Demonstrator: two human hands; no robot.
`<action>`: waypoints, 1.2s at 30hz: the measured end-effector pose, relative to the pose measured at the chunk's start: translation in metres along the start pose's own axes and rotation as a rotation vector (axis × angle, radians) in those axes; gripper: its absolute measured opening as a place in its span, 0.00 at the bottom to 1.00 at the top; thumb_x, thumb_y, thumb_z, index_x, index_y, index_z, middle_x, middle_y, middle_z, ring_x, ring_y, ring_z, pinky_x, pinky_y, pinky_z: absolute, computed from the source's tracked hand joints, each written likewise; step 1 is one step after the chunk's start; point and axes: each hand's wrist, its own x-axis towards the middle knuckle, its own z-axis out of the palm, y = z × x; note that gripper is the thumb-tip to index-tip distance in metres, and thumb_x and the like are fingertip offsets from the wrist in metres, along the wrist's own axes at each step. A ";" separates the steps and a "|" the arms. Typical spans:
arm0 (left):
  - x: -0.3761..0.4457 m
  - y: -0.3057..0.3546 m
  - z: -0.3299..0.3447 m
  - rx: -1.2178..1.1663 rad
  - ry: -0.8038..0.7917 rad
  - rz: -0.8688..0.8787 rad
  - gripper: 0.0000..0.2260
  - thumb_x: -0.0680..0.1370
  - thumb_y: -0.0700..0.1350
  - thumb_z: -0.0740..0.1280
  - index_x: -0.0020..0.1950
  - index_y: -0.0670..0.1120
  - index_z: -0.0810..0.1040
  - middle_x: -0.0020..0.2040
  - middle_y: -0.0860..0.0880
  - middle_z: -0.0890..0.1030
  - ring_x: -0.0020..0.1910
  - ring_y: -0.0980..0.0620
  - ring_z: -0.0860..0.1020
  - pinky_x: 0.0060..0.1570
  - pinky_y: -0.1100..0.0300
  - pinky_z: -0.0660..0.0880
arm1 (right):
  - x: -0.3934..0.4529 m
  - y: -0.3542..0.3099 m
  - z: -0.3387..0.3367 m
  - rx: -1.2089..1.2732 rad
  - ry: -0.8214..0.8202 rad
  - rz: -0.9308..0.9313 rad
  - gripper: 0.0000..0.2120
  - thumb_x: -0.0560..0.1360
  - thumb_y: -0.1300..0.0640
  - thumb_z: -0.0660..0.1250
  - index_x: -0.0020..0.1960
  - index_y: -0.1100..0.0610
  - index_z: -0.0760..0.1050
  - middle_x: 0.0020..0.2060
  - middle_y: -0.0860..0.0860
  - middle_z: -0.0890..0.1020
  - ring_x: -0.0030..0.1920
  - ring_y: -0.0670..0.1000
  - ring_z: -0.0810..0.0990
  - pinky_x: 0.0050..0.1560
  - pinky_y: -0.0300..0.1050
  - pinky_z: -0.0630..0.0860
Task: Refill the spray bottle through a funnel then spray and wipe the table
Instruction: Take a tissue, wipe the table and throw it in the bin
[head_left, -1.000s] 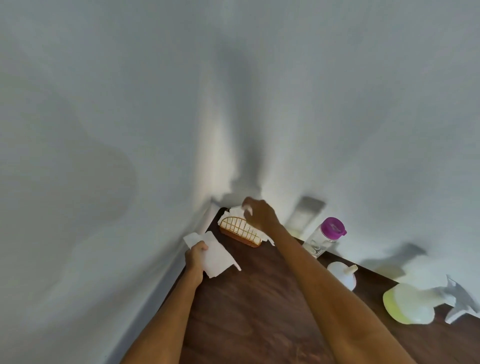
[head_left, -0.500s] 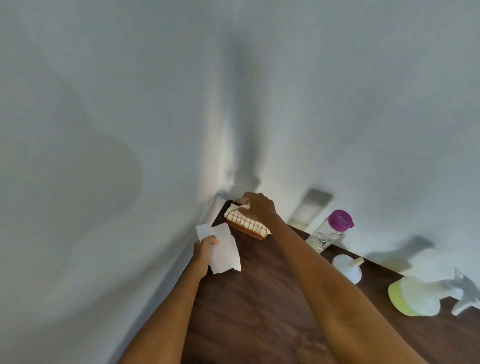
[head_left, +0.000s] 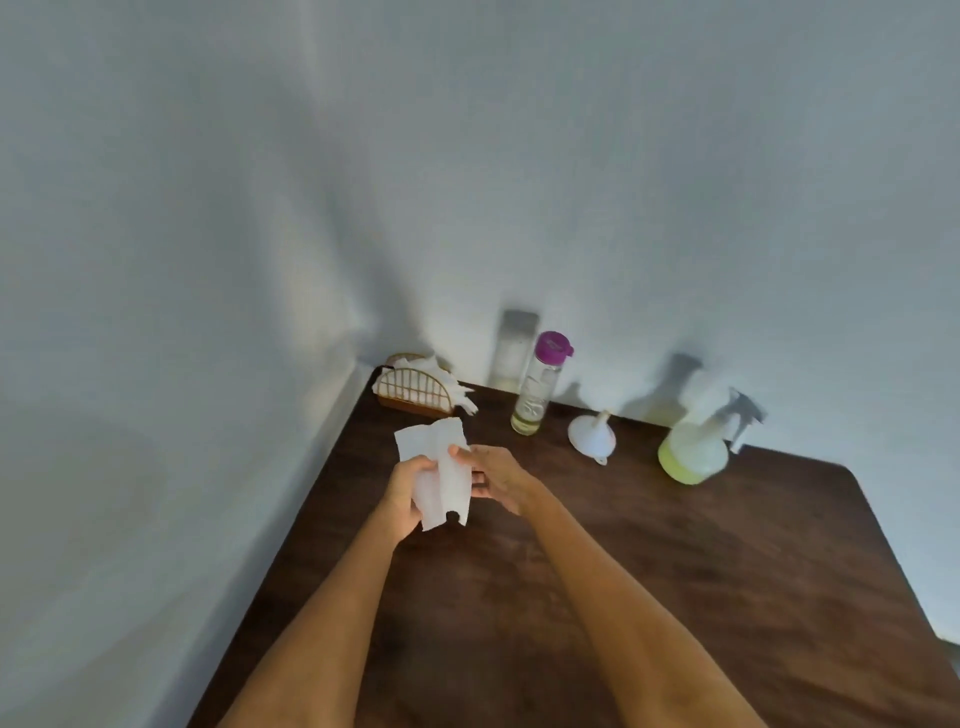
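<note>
We hold the white paper tissue above the dark wooden bench, left hand and right hand fingers grasping it. Wiping step; next, press it flat onto the bench.

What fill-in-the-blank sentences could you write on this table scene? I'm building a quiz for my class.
1. Both hands, left hand and right hand, hold a white ____ above the table.
2. The clear bottle has a ____ cap.
3. The white funnel sits upside down between the clear bottle and the ____ bottle.
4. The napkin holder stands in the table's far ____ corner.

Missing words: napkin; purple; spray; left
</note>
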 end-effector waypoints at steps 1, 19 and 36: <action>-0.003 -0.012 0.003 0.066 0.033 -0.045 0.15 0.75 0.41 0.67 0.60 0.43 0.71 0.51 0.40 0.78 0.51 0.42 0.77 0.55 0.46 0.75 | -0.010 0.011 -0.006 0.022 0.046 -0.031 0.15 0.73 0.53 0.70 0.56 0.59 0.75 0.55 0.56 0.79 0.53 0.52 0.79 0.53 0.47 0.78; -0.139 -0.228 0.044 0.986 0.308 0.394 0.04 0.75 0.39 0.64 0.48 0.44 0.77 0.44 0.44 0.83 0.44 0.43 0.81 0.47 0.52 0.77 | -0.228 0.174 -0.173 -0.420 1.009 -0.461 0.17 0.75 0.72 0.56 0.60 0.66 0.76 0.58 0.61 0.80 0.60 0.59 0.77 0.65 0.43 0.71; -0.133 -0.224 0.038 1.188 0.328 0.532 0.07 0.77 0.40 0.61 0.52 0.42 0.77 0.41 0.43 0.83 0.43 0.42 0.80 0.42 0.53 0.74 | -0.191 0.243 -0.116 -0.934 0.670 -0.321 0.23 0.72 0.52 0.69 0.64 0.60 0.72 0.63 0.58 0.75 0.66 0.60 0.70 0.67 0.54 0.66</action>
